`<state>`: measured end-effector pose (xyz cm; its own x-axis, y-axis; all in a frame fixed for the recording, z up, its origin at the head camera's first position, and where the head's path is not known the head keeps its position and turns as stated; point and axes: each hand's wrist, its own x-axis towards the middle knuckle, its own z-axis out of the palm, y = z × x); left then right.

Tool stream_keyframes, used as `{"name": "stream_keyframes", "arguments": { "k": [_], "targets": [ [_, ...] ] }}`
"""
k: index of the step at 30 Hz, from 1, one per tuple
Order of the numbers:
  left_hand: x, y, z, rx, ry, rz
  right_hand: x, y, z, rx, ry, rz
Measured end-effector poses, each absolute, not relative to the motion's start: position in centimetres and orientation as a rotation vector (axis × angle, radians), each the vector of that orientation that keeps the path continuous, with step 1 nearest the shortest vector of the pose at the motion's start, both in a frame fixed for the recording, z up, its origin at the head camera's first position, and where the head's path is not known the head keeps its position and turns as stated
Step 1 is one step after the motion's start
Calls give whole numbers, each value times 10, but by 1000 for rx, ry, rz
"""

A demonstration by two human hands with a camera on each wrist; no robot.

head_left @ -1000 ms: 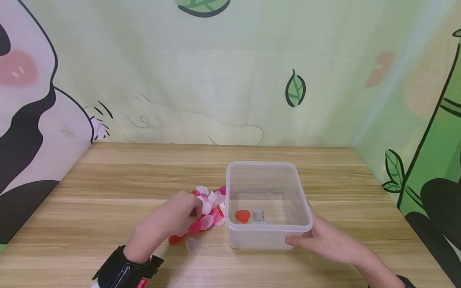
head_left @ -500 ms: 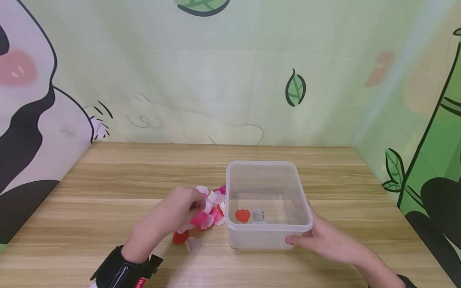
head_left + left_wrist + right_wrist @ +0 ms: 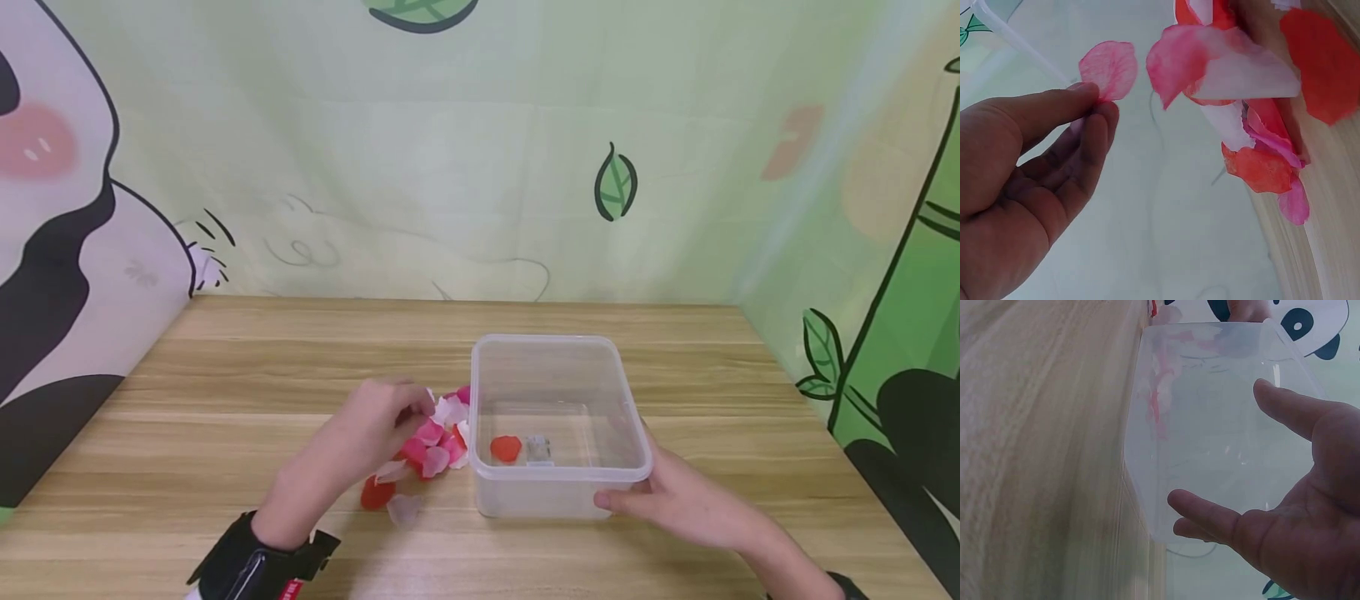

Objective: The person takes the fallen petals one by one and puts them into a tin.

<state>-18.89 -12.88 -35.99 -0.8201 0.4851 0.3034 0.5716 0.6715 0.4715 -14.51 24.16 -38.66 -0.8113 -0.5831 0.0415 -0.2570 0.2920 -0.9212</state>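
Note:
Between thumb and fingertips, my left hand pinches a single pink petal, plain in the left wrist view. That hand is held over the left side of a heap of red, pink and white artificial petals. Right of the heap stands a clear plastic box without a lid. A red petal shows through it at the bottom, beside a small pale rectangular patch. My right hand rests at the box's near right corner, thumb on the front wall, fingers extended and spread in the right wrist view.
Apart from the heap, a red petal and a pale petal lie on the wooden table. A printed cloth backdrop with a panda and leaves borders the table behind and at both sides.
My left hand has risen slightly and shifted a little right over the heap. Petals under it have moved, with a pale one now above the loose red petal. Right hand and box stay put.

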Motion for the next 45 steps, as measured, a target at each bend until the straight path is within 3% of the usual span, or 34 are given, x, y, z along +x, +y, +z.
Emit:
{"name": "stream_keyframes", "arguments": {
  "k": [37, 45],
  "targets": [
    [-177, -110, -355, -840, -2238, -1083, -145, 241, -388, -769, 2299, -1509],
    [-175, -103, -355, -950, -2135, -1173, -146, 241, -388, -776, 2282, -1518]
  ]
}}
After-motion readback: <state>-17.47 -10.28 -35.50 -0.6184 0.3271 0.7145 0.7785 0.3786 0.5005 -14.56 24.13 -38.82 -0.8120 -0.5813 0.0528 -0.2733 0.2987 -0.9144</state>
